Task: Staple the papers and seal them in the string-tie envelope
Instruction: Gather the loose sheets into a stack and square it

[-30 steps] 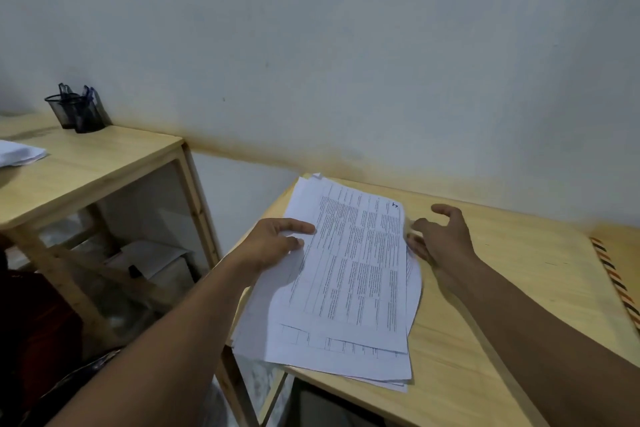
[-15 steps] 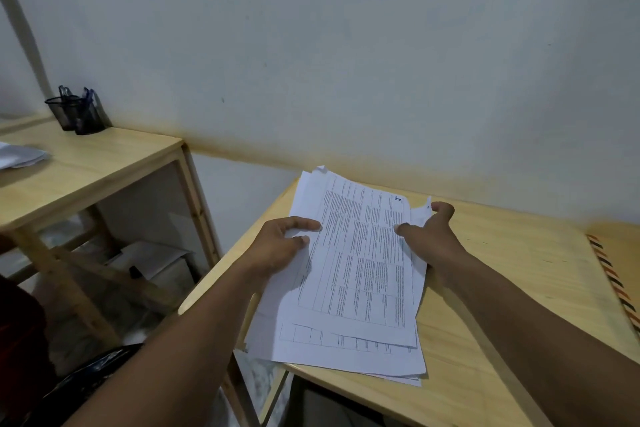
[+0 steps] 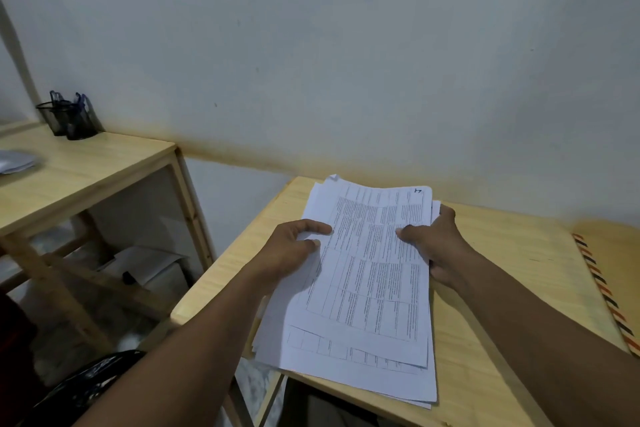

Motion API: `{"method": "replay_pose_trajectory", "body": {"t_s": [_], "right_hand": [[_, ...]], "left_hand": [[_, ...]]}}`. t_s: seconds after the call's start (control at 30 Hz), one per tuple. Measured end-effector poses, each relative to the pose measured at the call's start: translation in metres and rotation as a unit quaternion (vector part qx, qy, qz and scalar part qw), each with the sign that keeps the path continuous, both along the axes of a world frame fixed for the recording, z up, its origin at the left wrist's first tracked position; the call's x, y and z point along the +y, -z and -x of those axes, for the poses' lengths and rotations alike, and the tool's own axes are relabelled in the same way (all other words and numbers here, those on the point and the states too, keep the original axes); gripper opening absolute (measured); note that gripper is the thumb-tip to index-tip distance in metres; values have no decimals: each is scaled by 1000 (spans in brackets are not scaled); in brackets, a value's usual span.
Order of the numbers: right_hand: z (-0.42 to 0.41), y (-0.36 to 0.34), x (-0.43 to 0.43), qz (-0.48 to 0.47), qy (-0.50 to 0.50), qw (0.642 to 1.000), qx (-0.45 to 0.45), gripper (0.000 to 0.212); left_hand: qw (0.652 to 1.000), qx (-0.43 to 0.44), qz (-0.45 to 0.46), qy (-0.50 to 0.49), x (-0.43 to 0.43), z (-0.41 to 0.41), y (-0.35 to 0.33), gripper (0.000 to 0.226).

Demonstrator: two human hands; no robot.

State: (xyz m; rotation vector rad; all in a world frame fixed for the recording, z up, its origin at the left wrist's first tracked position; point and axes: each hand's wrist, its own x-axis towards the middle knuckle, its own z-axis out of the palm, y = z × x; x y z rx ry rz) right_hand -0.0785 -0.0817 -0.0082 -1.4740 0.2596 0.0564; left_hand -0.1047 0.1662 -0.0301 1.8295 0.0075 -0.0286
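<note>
A loose stack of white printed papers (image 3: 367, 291) lies on the wooden table (image 3: 502, 288), its sheets fanned unevenly and its near edge hanging over the table's front. My left hand (image 3: 291, 250) grips the stack's left edge, thumb on top. My right hand (image 3: 440, 239) holds the right edge, thumb pressed on the top sheet. A striped-bordered envelope (image 3: 606, 291) shows only as a strip at the table's far right. No stapler is in view.
A second wooden table (image 3: 86, 170) stands to the left with a black mesh pen holder (image 3: 67, 118) and some white paper (image 3: 15, 161). Under it sit boxes and clutter. A white wall runs close behind both tables.
My right hand has moved from beside the stack onto its right edge and taken hold. Both hands have squeezed the sheets closer together and lifted the far end slightly.
</note>
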Motion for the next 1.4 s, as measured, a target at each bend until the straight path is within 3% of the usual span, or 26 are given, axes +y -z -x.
{"method": "replay_pose_trajectory", "body": {"t_s": [0.1, 0.2, 0.33, 0.4, 0.53, 0.8, 1.1, 1.4], "right_hand": [[3, -14, -3, 83, -5, 993, -86, 83], [7, -44, -9, 172, -46, 961, -214, 87], [2, -90, -24, 299, -61, 897, -319, 53], [-2, -111, -33, 307, -66, 894, -319, 36], [-2, -151, -56, 294, -83, 905, -296, 25], [4, -148, -88, 251, 32, 911, -327, 42], [17, -91, -105, 228, 59, 920, -312, 33], [15, -60, -103, 208, 54, 936, -278, 30]], "left_hand": [[1000, -9, 12, -6, -9, -4, -4, 31], [997, 11, 75, 12, -12, -10, -15, 27], [984, 37, 168, 50, -19, -29, -44, 26], [986, -5, 160, 41, -29, -38, -67, 26], [981, -124, 146, 5, -53, -58, -112, 37], [965, -247, 91, 8, -103, -59, -141, 30], [949, -312, 0, -38, -134, -46, -87, 24], [962, -271, -14, -21, -129, -41, -68, 23]]}}
